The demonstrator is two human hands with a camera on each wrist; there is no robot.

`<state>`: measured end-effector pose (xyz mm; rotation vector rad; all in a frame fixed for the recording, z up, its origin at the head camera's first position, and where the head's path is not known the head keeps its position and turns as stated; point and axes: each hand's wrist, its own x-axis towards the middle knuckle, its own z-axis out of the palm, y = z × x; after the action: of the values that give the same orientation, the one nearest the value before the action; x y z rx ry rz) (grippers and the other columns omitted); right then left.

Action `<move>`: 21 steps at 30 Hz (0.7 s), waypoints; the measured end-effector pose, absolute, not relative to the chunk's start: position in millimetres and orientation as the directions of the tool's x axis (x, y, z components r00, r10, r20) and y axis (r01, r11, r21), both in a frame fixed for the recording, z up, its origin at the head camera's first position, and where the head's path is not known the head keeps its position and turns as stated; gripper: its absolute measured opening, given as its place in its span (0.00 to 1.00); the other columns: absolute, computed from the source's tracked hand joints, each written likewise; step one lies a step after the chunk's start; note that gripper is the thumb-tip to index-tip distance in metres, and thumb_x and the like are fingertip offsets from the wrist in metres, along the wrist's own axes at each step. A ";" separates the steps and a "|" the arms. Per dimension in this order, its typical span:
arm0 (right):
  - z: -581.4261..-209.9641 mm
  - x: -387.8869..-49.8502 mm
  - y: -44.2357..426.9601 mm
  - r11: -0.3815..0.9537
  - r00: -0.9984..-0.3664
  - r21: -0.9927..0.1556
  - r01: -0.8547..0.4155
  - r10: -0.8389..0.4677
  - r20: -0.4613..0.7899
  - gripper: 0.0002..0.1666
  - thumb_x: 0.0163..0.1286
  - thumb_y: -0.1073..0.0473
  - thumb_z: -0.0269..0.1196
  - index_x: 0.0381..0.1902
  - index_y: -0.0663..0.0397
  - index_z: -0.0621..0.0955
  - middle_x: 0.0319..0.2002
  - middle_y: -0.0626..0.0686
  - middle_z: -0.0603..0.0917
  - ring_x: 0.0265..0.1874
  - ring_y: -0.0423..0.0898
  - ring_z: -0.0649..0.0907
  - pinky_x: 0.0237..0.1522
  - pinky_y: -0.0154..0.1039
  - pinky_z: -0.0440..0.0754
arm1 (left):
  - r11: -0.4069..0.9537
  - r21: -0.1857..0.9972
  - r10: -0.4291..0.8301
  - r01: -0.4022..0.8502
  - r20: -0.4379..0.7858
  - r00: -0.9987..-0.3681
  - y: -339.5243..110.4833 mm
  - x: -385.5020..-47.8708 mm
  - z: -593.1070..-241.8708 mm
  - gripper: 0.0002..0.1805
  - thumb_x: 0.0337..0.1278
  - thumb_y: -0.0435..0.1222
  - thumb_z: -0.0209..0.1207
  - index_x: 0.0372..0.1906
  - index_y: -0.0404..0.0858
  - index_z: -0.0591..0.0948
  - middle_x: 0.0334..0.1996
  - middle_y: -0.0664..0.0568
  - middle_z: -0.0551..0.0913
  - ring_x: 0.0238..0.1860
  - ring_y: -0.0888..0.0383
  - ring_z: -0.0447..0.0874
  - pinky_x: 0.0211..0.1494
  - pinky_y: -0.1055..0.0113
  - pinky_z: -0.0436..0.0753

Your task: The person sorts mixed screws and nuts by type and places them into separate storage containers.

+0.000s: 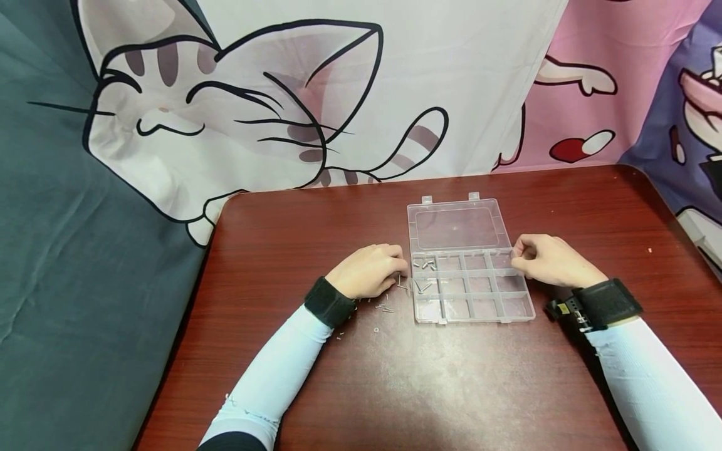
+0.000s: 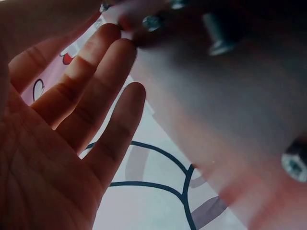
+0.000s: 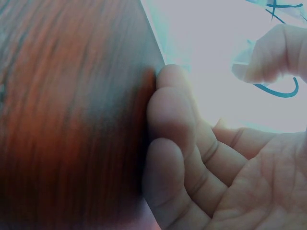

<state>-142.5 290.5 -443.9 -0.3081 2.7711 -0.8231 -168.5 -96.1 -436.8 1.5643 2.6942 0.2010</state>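
A clear plastic compartment box lies on the table, its lid folded back. Small screws occupy two of its left-hand compartments. Left of the box, my left hand reaches down with thumb and index finger over loose screws. Its other three fingers extend loosely in the left wrist view, where enlarged screws show blurred; the thumb and index tips are mostly hidden. My right hand rests against the box's right edge, fingers bent and thumb apart from them.
The reddish-brown wooden table bears a tiny nut and more small hardware near the left wrist. A cat-print cloth hangs behind its far edge. A small bit lies at the far right.
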 end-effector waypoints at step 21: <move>-443.3 -141.9 290.5 0.816 -0.948 -0.564 -0.128 -0.268 -0.173 0.03 0.64 0.59 0.62 0.34 0.51 0.79 0.23 0.46 0.81 0.24 0.41 0.79 0.28 0.35 0.70 | 0.553 0.030 0.829 0.833 0.078 -0.553 -95.6 -169.9 -442.9 0.10 0.59 0.32 0.60 0.25 0.48 0.79 0.26 0.57 0.72 0.27 0.60 0.75 0.36 0.66 0.79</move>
<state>-141.9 290.5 -443.3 -0.3059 2.7561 -0.8313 -169.9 -95.6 -442.9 1.5087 2.8162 0.1006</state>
